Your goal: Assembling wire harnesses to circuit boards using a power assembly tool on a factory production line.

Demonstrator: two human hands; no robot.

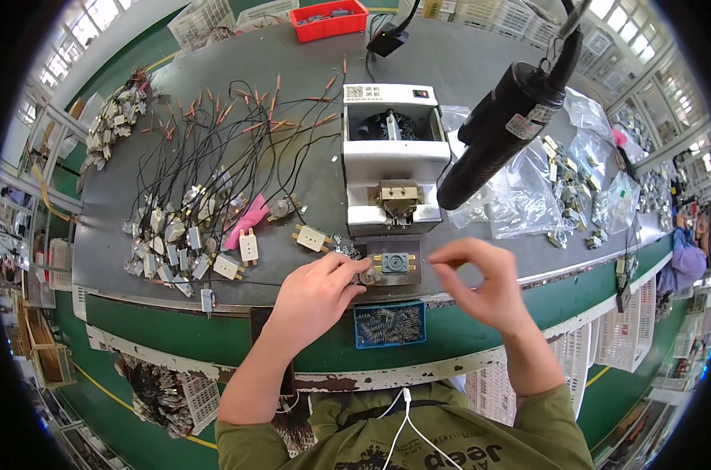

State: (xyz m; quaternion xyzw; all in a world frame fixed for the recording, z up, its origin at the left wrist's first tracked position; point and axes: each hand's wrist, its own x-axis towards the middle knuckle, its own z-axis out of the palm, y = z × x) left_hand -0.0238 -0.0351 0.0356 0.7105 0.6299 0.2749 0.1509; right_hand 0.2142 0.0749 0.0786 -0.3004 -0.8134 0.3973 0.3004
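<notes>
A grey square part with a round centre and brass-coloured tabs (pixel 395 263) lies in a metal plate fixture (pixel 409 278) at the table's front edge. My left hand (pixel 316 294) is at the fixture's left side, fingers closed together beside a small round metal piece (pixel 370 276); what they grip is too small to make out. Just right of the fixture, my right hand (pixel 487 286) is raised, thumb and index finger curved into a pinch. Anything between those tips is too small to tell. Below the fixture sits a blue tray (pixel 390 342) of small metal pieces.
Behind the fixture stands a metal-cased machine (pixel 393 164). A black cylindrical tool (pixel 496 129) hangs over its right side. Wired switch parts (pixel 171 235) are piled on the left, clear plastic bags (pixel 524 204) and more parts (pixel 571 188) on the right. A red bin (pixel 330 30) stands far back.
</notes>
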